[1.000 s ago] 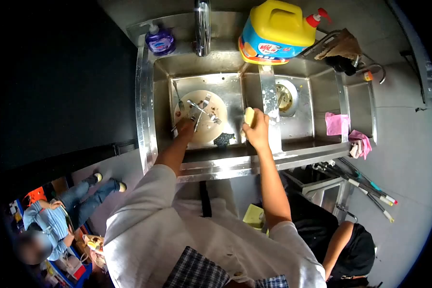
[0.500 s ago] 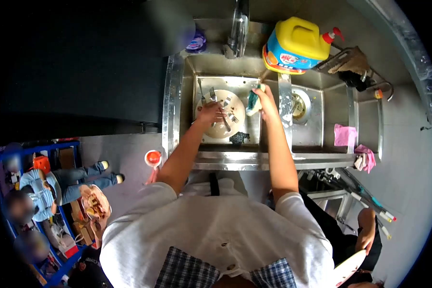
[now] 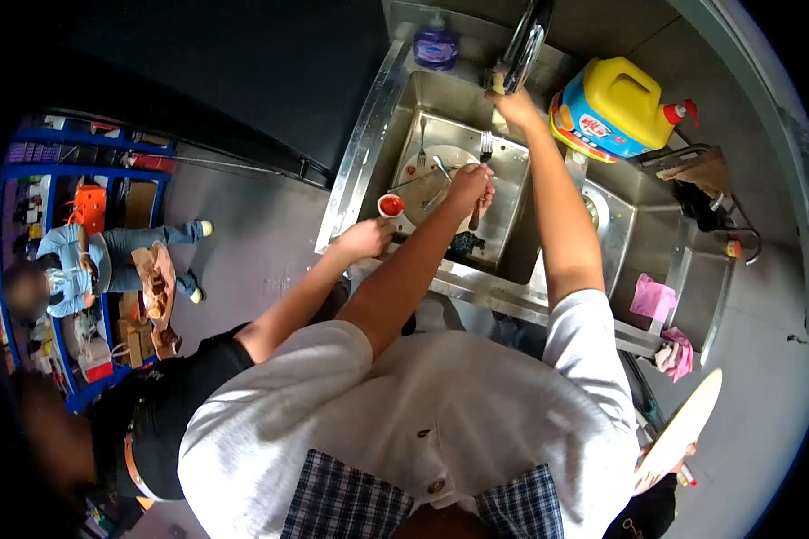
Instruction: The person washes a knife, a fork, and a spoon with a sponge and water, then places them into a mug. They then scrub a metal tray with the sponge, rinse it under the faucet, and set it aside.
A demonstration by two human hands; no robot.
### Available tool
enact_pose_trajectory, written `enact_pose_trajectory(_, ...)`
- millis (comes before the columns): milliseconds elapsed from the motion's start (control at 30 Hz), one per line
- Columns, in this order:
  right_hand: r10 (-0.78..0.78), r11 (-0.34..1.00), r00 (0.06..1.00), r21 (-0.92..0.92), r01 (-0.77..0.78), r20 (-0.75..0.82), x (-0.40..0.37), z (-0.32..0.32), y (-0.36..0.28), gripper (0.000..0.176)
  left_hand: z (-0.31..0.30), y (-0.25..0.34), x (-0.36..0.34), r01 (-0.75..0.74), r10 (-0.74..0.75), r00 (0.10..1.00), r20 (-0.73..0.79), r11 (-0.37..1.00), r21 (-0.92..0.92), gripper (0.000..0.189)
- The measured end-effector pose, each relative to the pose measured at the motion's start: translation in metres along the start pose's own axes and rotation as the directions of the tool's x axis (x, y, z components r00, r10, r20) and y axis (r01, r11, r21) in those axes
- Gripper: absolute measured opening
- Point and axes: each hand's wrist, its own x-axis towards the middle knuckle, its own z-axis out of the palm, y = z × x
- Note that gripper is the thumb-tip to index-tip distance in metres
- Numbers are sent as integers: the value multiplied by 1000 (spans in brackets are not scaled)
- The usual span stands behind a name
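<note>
My left hand (image 3: 470,186) is closed around the brown handle of a fork (image 3: 486,145), its tines pointing up toward the back of the sink. Below it lies a pale round plate (image 3: 444,155) with cutlery and food bits on it. My right hand (image 3: 515,107) is up under the tap (image 3: 523,49), closed around a pale sponge (image 3: 499,119) that shows only in part. Another fork (image 3: 422,148) leans at the plate's far left edge. A dark scouring pad (image 3: 466,242) lies near the basin's front.
From the left, another person's hand (image 3: 366,238) holds a small cup of red sauce (image 3: 391,206) over the sink edge. A purple bottle (image 3: 435,48) and a yellow detergent jug (image 3: 609,108) stand behind. Pink cloths (image 3: 653,297) lie right; someone holds a plate (image 3: 689,427) lower right.
My right hand has moved up to the tap with the sponge. My left hand has lifted a fork off the plate. The other person's sauce cup has come to the sink, and my view has turned.
</note>
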Motion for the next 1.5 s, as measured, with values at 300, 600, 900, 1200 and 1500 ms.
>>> enact_pose_trajectory(300, 87, 996, 992, -23, -86, 87, 13, 4, 11, 61, -3, 4, 13, 78, -73, 996, 56, 993, -84, 19)
enact_pose_trajectory(600, -45, 998, 997, 36, 47, -59, -8, 13, 12, 48, 9, 40, 38, 50, -49, 999, 15, 997, -65, 35)
enact_pose_trajectory(900, 53, 996, 998, 70, -54, 17, -6, 2, 3, 40, -1, 47, 39, 75, -87, 989, -123, 993, -93, 25)
enact_pose_trajectory(1200, 74, 953, 975, -273, -131, -207, 6, -4, -34, 37, -31, 22, 20, 92, -106, 991, -84, 983, -161, 25)
enact_pose_trajectory(1500, -38, 949, 973, -314, -36, -226, 35, -3, 26, 37, -42, 31, -18, -35, 30, 997, -69, 996, -82, 13)
